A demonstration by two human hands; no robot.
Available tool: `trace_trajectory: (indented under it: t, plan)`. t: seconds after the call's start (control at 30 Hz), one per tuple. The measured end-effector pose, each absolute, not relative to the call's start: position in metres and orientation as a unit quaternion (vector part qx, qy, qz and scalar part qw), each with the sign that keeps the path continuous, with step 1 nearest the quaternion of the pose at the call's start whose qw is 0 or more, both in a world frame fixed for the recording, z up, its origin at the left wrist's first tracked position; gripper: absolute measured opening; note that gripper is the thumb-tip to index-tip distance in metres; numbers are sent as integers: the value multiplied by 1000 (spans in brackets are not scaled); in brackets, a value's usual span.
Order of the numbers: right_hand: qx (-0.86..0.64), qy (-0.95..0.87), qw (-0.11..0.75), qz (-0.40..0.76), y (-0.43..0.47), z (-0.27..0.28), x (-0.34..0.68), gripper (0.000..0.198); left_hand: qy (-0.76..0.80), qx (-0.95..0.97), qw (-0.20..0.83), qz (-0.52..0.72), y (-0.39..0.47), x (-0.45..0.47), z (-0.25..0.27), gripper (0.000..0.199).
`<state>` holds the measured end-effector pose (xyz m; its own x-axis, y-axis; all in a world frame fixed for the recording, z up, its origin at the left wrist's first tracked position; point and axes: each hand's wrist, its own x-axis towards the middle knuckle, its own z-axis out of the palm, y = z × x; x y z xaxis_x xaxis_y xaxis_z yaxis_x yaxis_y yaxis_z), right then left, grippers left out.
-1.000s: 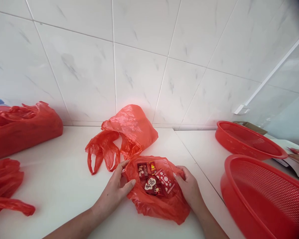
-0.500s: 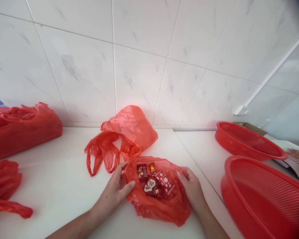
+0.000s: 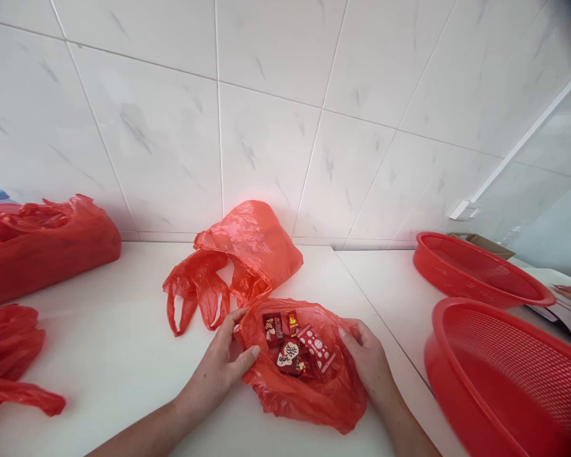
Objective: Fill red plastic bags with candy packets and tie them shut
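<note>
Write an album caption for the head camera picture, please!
Left hand and right hand hold open a red plastic bag of little wrapped packets.

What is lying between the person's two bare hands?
In the head view, an open red plastic bag holding small, mostly red packets lies between the left hand and the right hand, which grip its edges.

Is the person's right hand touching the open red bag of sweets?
Touching. The head view shows the right hand at the open red bag, thumb over its rim.
</note>
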<state>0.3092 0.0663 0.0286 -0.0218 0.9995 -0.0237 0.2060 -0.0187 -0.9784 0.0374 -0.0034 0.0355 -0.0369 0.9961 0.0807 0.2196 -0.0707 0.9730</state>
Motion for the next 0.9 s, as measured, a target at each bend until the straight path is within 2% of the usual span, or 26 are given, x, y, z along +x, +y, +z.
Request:
trace_trajectory:
  t: [0.33,0.53,0.9]
  plan:
    - [-553,-569,418,442,74,12,320,33,527,558,394,506,-4,38,28,51]
    - [-563,-535,404,483,82,0,326,43,509,557,386,530,-4,38,27,58]
    - [-575,-514,396,498,82,1,326,44,520,545,397,524,-6,37,29,59]
